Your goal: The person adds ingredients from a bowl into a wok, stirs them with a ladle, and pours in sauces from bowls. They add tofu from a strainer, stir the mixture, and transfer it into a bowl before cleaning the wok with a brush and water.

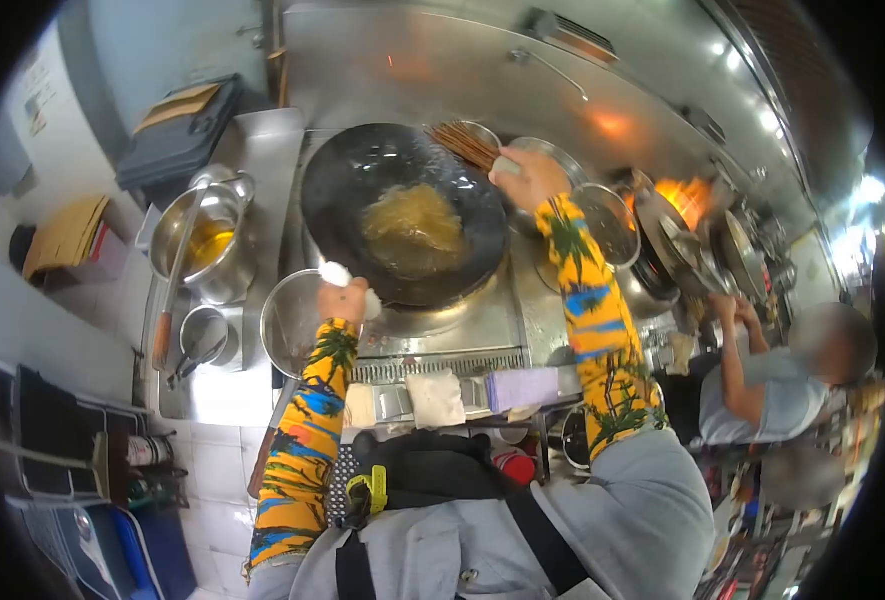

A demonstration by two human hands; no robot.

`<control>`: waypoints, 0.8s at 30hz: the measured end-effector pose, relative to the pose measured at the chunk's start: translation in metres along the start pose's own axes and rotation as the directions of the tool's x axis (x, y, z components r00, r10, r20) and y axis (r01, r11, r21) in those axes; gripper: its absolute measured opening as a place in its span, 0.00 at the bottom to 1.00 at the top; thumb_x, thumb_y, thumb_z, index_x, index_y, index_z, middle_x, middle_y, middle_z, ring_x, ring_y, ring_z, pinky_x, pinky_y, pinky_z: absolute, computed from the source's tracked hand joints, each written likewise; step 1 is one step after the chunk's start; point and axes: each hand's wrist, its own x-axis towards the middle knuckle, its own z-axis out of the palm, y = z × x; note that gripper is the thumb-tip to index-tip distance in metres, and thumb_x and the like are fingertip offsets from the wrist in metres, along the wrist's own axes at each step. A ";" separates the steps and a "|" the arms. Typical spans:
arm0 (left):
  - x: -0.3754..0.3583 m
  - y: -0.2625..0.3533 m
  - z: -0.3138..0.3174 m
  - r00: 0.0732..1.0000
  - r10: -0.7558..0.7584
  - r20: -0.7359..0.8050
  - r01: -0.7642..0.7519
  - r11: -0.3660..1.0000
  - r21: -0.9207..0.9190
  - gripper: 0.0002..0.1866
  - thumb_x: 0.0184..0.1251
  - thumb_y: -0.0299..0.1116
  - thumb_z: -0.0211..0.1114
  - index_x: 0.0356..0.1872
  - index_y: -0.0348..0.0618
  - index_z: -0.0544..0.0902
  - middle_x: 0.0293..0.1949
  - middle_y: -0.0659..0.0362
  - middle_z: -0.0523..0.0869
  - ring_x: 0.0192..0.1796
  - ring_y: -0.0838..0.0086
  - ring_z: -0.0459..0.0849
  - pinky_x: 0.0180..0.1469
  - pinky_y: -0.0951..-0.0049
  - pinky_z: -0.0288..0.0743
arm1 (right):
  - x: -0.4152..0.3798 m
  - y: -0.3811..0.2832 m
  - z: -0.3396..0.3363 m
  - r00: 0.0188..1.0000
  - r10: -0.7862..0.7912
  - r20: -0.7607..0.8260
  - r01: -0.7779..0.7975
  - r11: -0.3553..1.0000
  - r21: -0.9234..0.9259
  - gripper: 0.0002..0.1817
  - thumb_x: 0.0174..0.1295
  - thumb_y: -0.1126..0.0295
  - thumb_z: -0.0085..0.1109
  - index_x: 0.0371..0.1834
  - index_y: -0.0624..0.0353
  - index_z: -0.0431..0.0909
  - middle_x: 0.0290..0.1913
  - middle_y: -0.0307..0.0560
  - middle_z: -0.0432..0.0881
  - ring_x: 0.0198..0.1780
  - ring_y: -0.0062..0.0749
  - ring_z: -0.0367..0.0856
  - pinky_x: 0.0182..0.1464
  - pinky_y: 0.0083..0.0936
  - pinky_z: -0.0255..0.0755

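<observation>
A large black wok [338, 190] sits on the stove in front of me, with murky yellow-brown liquid [413, 225] swirling in its middle. My right hand [535, 178] is closed around a bamboo wok brush [463, 145], whose bristles reach over the wok's far right rim. At the near left rim, my left hand [343, 302] is closed on a white cloth [336, 273]. Whether the fingers also grip a wok handle under the cloth is hidden. Below that hand stands a round metal bowl or strainer [285, 325], partly covered by my forearm.
On the left counter are a metal pot [228, 285] of yellow oil, a long wooden-handled utensil [163, 340] and a small pot [208, 335]. Folded cloths [435, 398] line the stove front. At right, a co-worker [763, 385] handles a pan near flames [685, 200].
</observation>
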 end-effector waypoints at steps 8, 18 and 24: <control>-0.031 0.039 -0.049 0.992 0.118 -0.040 -0.119 0.993 -0.016 0.11 0.51 0.31 0.63 0.28 0.30 0.80 0.24 0.51 0.83 0.25 0.64 0.82 0.31 0.65 0.76 | -0.245 0.062 0.090 0.927 0.317 -0.203 -0.178 0.844 0.506 0.31 0.58 0.59 0.68 0.62 0.66 0.75 0.56 0.61 0.82 0.58 0.37 0.80 0.62 0.28 0.69; -0.044 0.077 -0.052 0.969 0.243 -0.032 -0.245 0.967 -0.068 0.13 0.51 0.24 0.59 0.40 0.32 0.78 0.33 0.57 0.82 0.31 0.71 0.80 0.36 0.70 0.75 | -0.298 0.077 0.032 0.789 0.603 -0.119 -0.434 0.683 0.588 0.27 0.58 0.65 0.69 0.58 0.68 0.77 0.46 0.54 0.87 0.47 0.24 0.83 0.53 0.22 0.74; -0.044 0.108 -0.039 0.860 0.508 0.038 -0.495 0.816 0.299 0.19 0.50 0.31 0.61 0.43 0.31 0.78 0.34 0.49 0.84 0.35 0.60 0.83 0.43 0.63 0.76 | -0.286 0.099 0.028 0.787 0.607 -0.109 -0.438 0.674 0.594 0.28 0.56 0.61 0.69 0.57 0.68 0.78 0.46 0.61 0.86 0.48 0.34 0.85 0.54 0.26 0.74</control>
